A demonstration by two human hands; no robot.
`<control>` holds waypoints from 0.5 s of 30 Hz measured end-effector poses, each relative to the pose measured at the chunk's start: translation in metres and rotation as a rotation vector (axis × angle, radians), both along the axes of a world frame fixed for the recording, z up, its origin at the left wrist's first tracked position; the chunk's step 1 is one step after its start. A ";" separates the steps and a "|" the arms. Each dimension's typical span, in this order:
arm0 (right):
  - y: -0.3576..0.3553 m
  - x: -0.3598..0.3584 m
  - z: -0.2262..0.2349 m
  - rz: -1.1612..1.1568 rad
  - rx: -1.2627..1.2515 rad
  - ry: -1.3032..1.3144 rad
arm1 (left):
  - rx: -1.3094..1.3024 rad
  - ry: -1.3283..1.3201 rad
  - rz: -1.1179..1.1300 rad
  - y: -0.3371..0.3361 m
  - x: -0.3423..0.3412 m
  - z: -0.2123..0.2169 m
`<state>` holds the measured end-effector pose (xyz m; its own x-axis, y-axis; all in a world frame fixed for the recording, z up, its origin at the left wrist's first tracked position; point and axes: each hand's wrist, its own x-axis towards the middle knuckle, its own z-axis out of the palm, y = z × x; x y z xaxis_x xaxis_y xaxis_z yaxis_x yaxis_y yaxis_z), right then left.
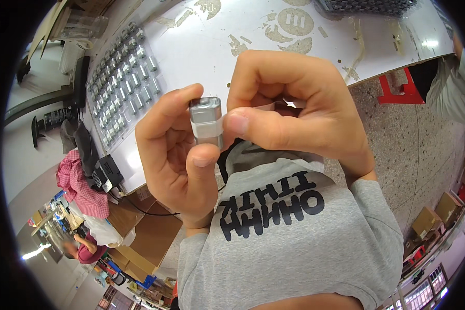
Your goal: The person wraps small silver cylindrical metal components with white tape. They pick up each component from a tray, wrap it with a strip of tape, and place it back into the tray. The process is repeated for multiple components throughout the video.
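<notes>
My left hand [178,155] is closed on a small metal motor [206,140], a silver can with flattened sides. The index finger is at its upper end and the thumb at its lower end, holding it upright. Around the motor's middle runs a whitish band of tape [206,129]. My right hand [299,108] is closed beside it, its thumb tip against the band's right edge. A thin translucent strip [267,107], seemingly part of the tape, shows between the right thumb and curled fingers; most of it is hidden.
On the white table [201,57], at left, a clear plastic tray [124,85] holds rows of similar motors. Dark parts [369,6] lie at the far edge. A red stool [398,90] stands at right, a black box [107,171] at left. Another person [88,249] is at lower left.
</notes>
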<state>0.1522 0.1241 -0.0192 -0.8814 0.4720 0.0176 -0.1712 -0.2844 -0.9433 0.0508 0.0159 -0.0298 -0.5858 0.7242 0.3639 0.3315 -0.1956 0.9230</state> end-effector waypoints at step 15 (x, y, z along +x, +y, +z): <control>0.004 0.001 -0.013 0.009 0.304 -0.026 | -0.306 0.482 -0.036 0.000 -0.001 0.009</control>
<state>0.1530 0.1283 -0.0317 -0.8874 0.4410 0.1344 -0.1450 0.0098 -0.9894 0.0499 0.0160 -0.0207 -0.3785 0.8552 0.3541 0.7273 0.0381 0.6853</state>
